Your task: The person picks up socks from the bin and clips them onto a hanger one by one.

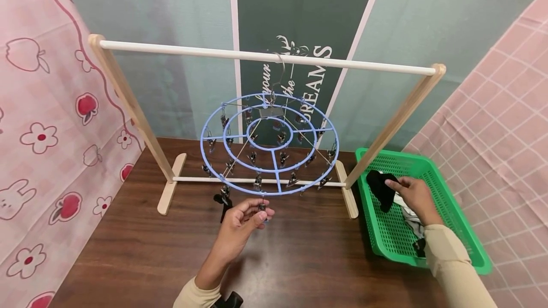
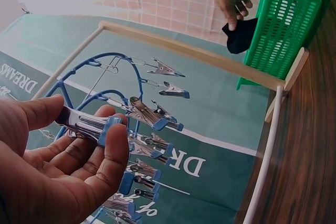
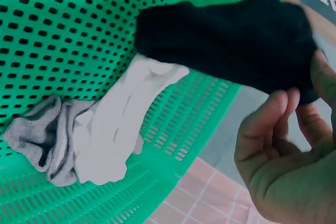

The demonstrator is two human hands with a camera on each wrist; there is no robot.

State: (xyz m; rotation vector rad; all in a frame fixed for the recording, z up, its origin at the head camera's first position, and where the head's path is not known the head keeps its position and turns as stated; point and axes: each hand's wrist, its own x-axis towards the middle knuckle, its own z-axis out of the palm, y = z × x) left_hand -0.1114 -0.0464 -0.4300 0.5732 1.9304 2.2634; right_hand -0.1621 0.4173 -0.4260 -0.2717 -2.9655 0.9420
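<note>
My left hand (image 1: 240,225) pinches a metal clip (image 2: 86,125) with blue tips between thumb and fingers, at the near edge of a round blue clip hanger (image 1: 276,170). Over at the right, the thumb and fingers of my right hand (image 1: 416,197) grip one end of a black sock (image 3: 220,43), held above the green basket (image 1: 398,155). A white sock (image 3: 123,121) and a grey sock (image 3: 43,136) lie inside the basket below it. Just left of my left hand, a small black cloth (image 1: 224,207) hangs from another clip.
The hanger hooks over the white rod (image 1: 180,50) of a wooden stand (image 1: 132,108). Several more clips dangle from its rings. Brown wood-look table (image 1: 128,251) lies beneath, with patterned cloth walls at both sides and behind.
</note>
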